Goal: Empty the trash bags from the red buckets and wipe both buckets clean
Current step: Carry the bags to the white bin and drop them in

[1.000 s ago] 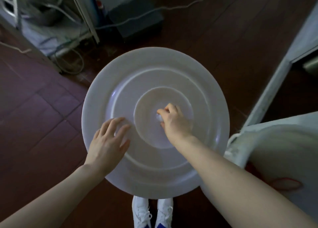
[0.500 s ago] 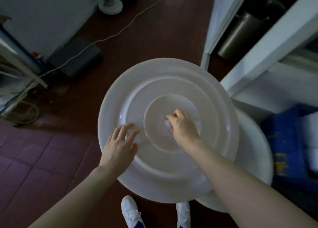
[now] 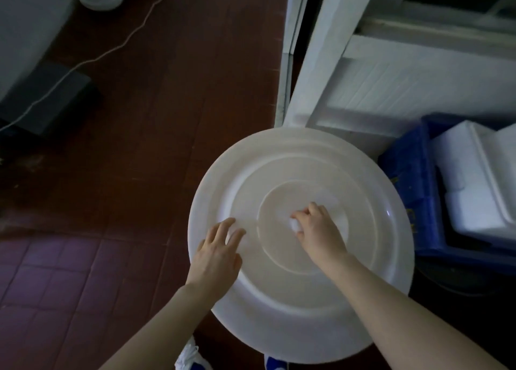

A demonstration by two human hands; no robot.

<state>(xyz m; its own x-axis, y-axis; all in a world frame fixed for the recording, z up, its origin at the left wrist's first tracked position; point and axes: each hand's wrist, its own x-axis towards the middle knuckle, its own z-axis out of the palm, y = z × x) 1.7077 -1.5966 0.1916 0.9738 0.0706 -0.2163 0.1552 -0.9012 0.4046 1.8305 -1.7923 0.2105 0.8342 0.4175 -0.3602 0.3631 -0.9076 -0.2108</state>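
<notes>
A big round white lid [image 3: 301,308] with raised rings fills the lower middle of the view. My right hand [image 3: 318,231] grips the small knob at its centre, fingers curled round it. My left hand [image 3: 217,253] rests flat on the lid's left side with straight, spread fingers. No red bucket or trash bag shows; whatever is beneath the lid is hidden.
A blue crate [image 3: 413,191] holding white foam boxes [image 3: 480,191] stands right of the lid. A white door frame [image 3: 321,51] rises behind it. A white cable [image 3: 111,50] crosses the dark red floor [image 3: 156,152]; a dark block [image 3: 47,98] lies at far left. My shoes [image 3: 190,355] show below.
The lid has travelled to the right with both hands on it, passing over a second white lid that is now out of sight. The view swung right, bringing the blue crate in.
</notes>
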